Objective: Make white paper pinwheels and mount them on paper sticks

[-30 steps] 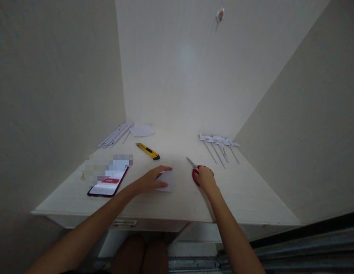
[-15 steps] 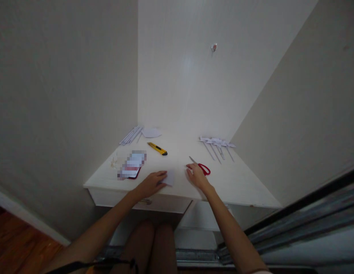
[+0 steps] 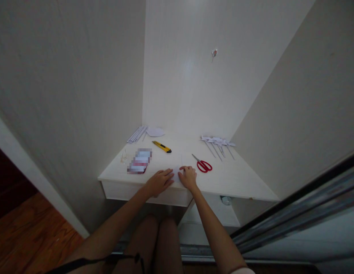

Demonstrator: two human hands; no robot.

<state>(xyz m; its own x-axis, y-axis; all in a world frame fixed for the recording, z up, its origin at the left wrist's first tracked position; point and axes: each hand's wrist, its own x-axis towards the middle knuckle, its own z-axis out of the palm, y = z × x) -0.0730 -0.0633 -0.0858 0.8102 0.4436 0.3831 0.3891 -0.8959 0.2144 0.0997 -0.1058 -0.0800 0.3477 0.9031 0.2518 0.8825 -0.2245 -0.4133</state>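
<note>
A small piece of white paper [image 3: 176, 176] lies near the table's front edge, between my two hands. Over its left part rest the fingers of my left hand [image 3: 159, 183], holding it against the tabletop. My right hand [image 3: 188, 177] is at the paper's right side, its thumb and index finger apart and its other fingers bent. Red-handled scissors [image 3: 204, 166] lie just to the right of that hand, blades pointing up and left. Beyond the paper is a yellow utility knife [image 3: 162, 147].
White paper pinwheels on sticks [image 3: 218, 141] lie at the back right. At the back left are several rolled paper sticks [image 3: 136, 134] and a white paper sheet [image 3: 155, 132]. A blurred phone [image 3: 140, 161] lies on the left of the white table [image 3: 234, 182]. Walls enclose the sides and back.
My right hand has moved left from the scissors to the paper, and the scissors now show fully. My left hand stays on the paper. The camera view has shifted slightly.
</note>
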